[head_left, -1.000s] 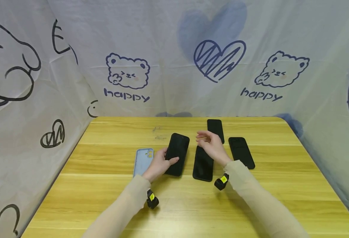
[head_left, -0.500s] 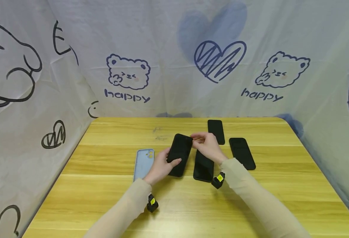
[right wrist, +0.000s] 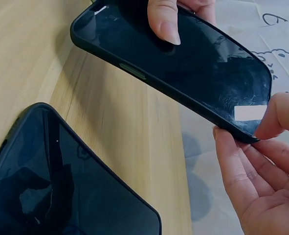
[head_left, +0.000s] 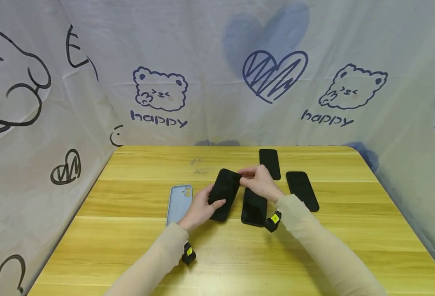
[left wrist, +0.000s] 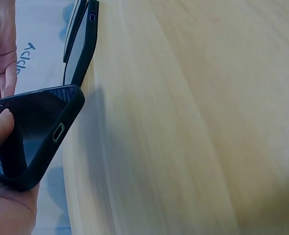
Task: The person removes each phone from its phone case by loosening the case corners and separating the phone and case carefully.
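My left hand (head_left: 200, 207) holds a smartphone (head_left: 222, 191) in a black case above the table, its thumb lying across the dark screen. At the phone's upper right corner, my right hand (head_left: 259, 181) pinches the case's edge between thumb and fingers, as the right wrist view also shows with the black case rim (right wrist: 183, 101). A light blue phone case (head_left: 178, 205) lies beside my left wrist, partly covered by that hand. Just below my right hand, another black phone (head_left: 254, 209) rests on the wood, its upper end hidden.
Two more dark phone-shaped slabs lie on the table (head_left: 224, 267): one at the back (head_left: 269, 162), and one to the right (head_left: 300, 187), partly behind the right sleeve. Printed cloth (head_left: 210, 82) hangs behind the table and at both sides.
My right hand has moved left onto the corner of the held phone and now pinches it. The held phone has shifted slightly right.
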`<state>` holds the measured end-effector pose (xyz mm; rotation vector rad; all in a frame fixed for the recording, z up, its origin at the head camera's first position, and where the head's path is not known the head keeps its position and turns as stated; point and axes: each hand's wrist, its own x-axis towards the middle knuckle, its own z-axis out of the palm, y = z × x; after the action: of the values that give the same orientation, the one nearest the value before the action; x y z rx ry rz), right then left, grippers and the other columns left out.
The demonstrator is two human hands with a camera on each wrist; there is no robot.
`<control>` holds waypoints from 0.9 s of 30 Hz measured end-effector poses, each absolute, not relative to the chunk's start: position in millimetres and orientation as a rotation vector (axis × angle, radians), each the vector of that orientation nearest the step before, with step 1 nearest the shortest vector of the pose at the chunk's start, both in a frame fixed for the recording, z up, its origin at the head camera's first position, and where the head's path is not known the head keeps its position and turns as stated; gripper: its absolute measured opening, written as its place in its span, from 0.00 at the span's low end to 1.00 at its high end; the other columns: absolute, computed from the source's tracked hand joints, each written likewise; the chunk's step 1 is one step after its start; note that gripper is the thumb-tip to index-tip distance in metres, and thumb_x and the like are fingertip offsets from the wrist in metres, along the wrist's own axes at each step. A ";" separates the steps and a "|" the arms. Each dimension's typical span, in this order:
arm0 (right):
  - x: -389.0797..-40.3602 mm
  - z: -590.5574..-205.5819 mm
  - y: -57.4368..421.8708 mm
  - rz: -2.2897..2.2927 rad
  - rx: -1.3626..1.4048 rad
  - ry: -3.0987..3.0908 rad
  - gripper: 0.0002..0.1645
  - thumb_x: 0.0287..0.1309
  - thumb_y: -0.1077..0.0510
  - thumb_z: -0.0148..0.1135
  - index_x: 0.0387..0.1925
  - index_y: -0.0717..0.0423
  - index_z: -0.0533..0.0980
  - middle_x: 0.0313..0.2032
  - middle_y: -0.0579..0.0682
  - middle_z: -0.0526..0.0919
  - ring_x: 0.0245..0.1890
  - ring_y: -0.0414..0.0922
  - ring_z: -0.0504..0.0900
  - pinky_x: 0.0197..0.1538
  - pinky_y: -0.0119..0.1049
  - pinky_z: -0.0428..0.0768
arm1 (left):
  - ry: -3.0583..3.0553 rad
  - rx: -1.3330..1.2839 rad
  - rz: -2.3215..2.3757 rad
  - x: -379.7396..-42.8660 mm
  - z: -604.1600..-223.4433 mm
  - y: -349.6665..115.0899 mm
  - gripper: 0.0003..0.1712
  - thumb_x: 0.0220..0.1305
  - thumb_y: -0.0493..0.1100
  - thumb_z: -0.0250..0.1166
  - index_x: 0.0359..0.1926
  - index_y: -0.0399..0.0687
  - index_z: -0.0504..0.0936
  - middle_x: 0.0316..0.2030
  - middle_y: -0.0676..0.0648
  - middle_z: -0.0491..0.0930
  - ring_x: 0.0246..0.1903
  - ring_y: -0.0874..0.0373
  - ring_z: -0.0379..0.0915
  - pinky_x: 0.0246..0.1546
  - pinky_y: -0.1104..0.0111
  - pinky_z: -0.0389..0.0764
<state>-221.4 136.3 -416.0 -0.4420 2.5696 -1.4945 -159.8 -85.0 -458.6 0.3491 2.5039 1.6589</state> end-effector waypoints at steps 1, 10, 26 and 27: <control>-221.4 -416.1 136.8 -1.499 -0.443 2.566 0.20 0.63 0.64 0.59 0.56 0.64 0.81 0.53 0.64 0.86 0.48 0.54 0.87 0.53 0.45 0.86 | 2.501 0.351 1.658 -159.9 -458.7 -85.2 0.23 0.71 0.42 0.64 0.64 0.47 0.74 0.56 0.41 0.81 0.51 0.48 0.82 0.50 0.58 0.84; -223.4 -419.7 141.0 -1.532 -0.492 2.558 0.21 0.59 0.65 0.61 0.54 0.64 0.82 0.54 0.64 0.85 0.50 0.55 0.87 0.53 0.46 0.86 | 2.447 0.380 1.648 -162.6 -460.5 -90.4 0.28 0.71 0.44 0.65 0.69 0.50 0.71 0.61 0.44 0.79 0.56 0.48 0.80 0.55 0.56 0.82; -220.4 -423.2 138.7 -1.574 -0.415 2.583 0.19 0.57 0.65 0.65 0.51 0.64 0.84 0.52 0.64 0.86 0.53 0.57 0.86 0.55 0.48 0.85 | 2.444 0.403 1.658 -160.2 -456.2 -89.3 0.24 0.71 0.42 0.65 0.66 0.48 0.74 0.57 0.43 0.81 0.53 0.48 0.81 0.53 0.57 0.83; -220.2 -423.2 139.4 -1.576 -0.425 2.577 0.19 0.57 0.65 0.64 0.51 0.64 0.84 0.53 0.64 0.86 0.53 0.57 0.86 0.55 0.49 0.85 | 2.428 0.393 1.667 -160.2 -456.1 -90.0 0.24 0.70 0.42 0.65 0.66 0.48 0.74 0.57 0.43 0.81 0.52 0.49 0.81 0.52 0.58 0.84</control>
<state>-220.2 139.4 -423.2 -0.4253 2.5766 -1.5762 -160.2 -90.0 -456.1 0.3934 2.4283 1.6671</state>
